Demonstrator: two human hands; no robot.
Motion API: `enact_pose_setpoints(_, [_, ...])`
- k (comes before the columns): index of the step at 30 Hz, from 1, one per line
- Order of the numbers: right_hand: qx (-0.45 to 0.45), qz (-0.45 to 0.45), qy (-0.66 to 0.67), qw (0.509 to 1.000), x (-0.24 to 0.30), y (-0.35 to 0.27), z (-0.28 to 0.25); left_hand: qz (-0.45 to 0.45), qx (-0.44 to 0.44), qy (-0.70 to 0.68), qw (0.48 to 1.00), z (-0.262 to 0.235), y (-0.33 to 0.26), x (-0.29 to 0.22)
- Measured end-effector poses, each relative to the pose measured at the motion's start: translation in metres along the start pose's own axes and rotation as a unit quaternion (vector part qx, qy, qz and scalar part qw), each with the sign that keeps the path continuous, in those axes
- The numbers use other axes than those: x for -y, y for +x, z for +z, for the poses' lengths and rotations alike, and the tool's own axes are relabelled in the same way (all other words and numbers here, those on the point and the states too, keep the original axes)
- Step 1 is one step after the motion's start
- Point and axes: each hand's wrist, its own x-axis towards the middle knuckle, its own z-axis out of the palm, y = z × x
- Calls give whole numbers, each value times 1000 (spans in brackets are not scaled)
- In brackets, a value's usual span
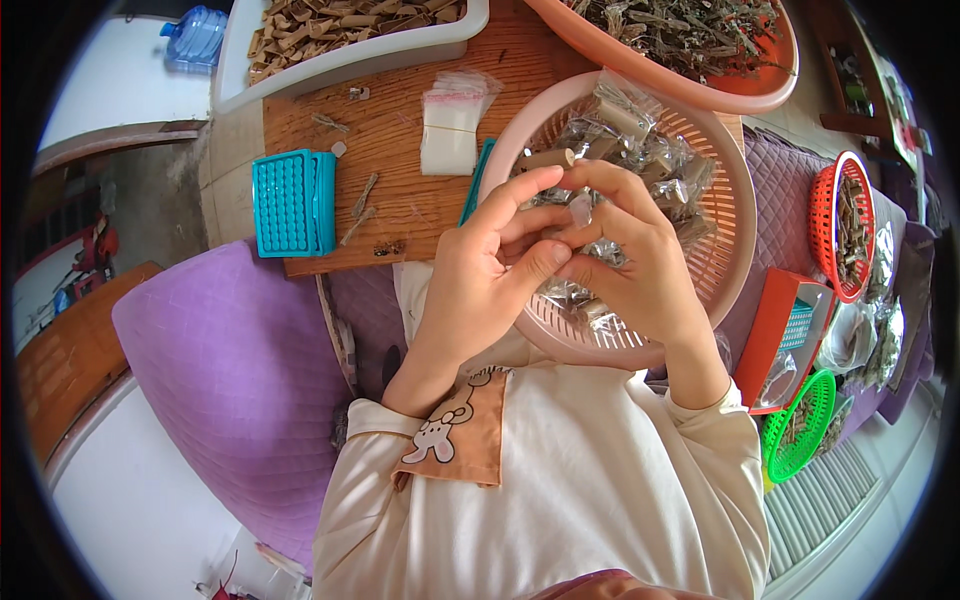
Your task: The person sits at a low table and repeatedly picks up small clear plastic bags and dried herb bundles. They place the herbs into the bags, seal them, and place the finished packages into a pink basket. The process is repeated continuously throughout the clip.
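Both hands meet over the near side of a pink slotted basket (pixel 735 262). The fingers of my left hand (pixel 490 255) and my right hand (pixel 640 255) are curled inward, with index fingertips and thumbs close together. Between them shows a small piece of clear, whitish plastic (pixel 581 209), pinched by the fingers; the rest of it is hidden. Inside the basket, below the hands, lie many clear plastic packets (pixel 665 165) of dried, brownish plant pieces. A tan tube-like piece (pixel 545 160) shows just beyond my left fingertips.
On the wooden table (pixel 390 210) are a stack of clear bags (pixel 450 135), a teal tray (pixel 295 203) and dried stems (pixel 362 195). Farther off stand a white tub (pixel 350 62) and an orange basin (pixel 775 85) of dried plants. Right are red (pixel 822 215) and green baskets (pixel 820 425).
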Motion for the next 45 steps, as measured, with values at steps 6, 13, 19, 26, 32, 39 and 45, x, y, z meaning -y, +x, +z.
enact_pose_setpoints(6, [-89,35,219,971,-9,-2,15,62,-21,-59,996,-2,5,6])
enact_pose_setpoints(13, [-17,176,222,959,8,-4,13,185,-78,-30,979,1,7,15])
enact_pose_setpoints(19, [-2,75,46,996,14,-3,6,153,7,167,974,-15,16,-13])
enact_pose_setpoints(26, [6,125,36,991,23,-1,4,143,18,309,940,-18,23,-27])
enact_pose_setpoints(32, [78,185,-6,980,22,3,-2,61,119,321,938,-21,37,-25])
enact_pose_setpoints(39, [34,216,-2,976,18,4,-8,16,116,53,992,-24,54,-1])
enact_pose_setpoints(45, [124,192,-84,970,19,6,-9,-29,190,235,953,-25,61,-21])
